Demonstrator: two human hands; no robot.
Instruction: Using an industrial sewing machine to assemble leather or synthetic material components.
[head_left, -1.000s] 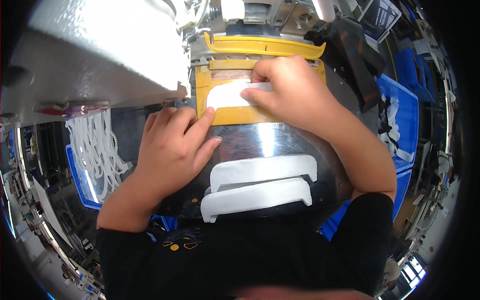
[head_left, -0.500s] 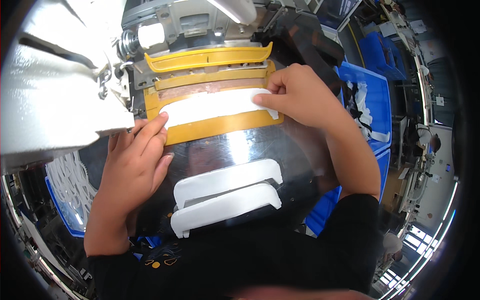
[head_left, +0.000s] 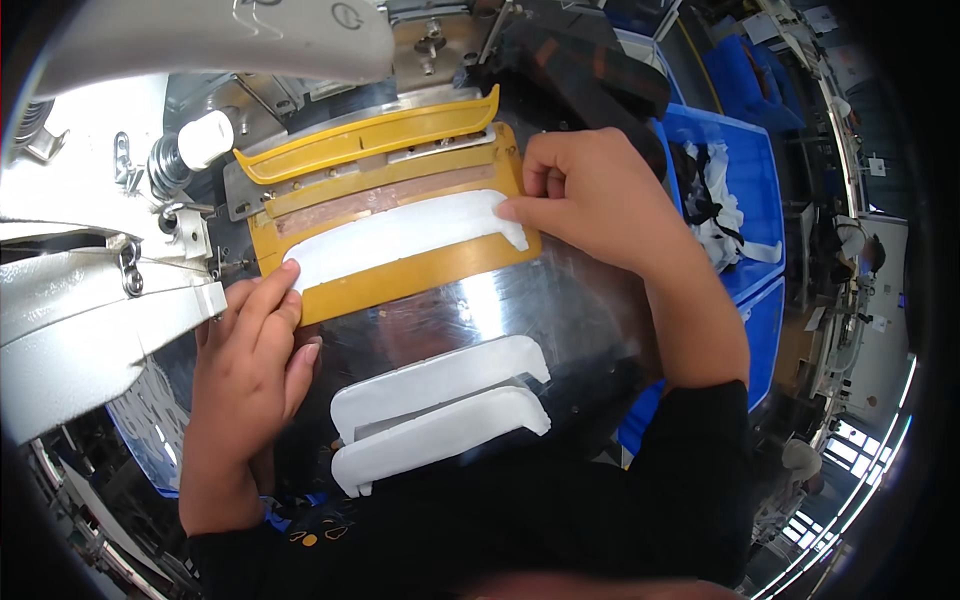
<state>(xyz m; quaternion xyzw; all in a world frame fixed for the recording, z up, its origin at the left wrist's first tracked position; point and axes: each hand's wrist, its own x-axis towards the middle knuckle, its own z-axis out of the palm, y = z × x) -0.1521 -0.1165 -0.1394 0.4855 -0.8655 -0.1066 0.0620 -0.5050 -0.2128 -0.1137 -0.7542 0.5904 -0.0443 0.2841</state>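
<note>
A white curved strip (head_left: 400, 228), probably fabric, lies flat on a yellow template plate (head_left: 420, 275). My left hand (head_left: 245, 375) is at the strip's left end, its index fingertip touching it; the fingers are stretched out, the thumb apart. At the other end my right hand (head_left: 595, 195) is closed, with the thumb pressed on the strip's corner and the fingers curled; what lies under them is partly hidden. Behind the strip stands a raised yellow curved flap (head_left: 370, 132) along the plate's far side.
A white sewing machine (head_left: 80, 340) fills the left, with a white thread spool (head_left: 206, 140). Two more white strips (head_left: 440, 385) lie on the dark shiny table (head_left: 590, 330) near me. Blue bins (head_left: 765, 200) with black and white pieces stand right; another blue bin is at lower left.
The view has shifted and tilted, so plate, strip and machine appear displaced and turned. My right thumb now covers less of the strip's right end. The left fingertip stays at the left end.
</note>
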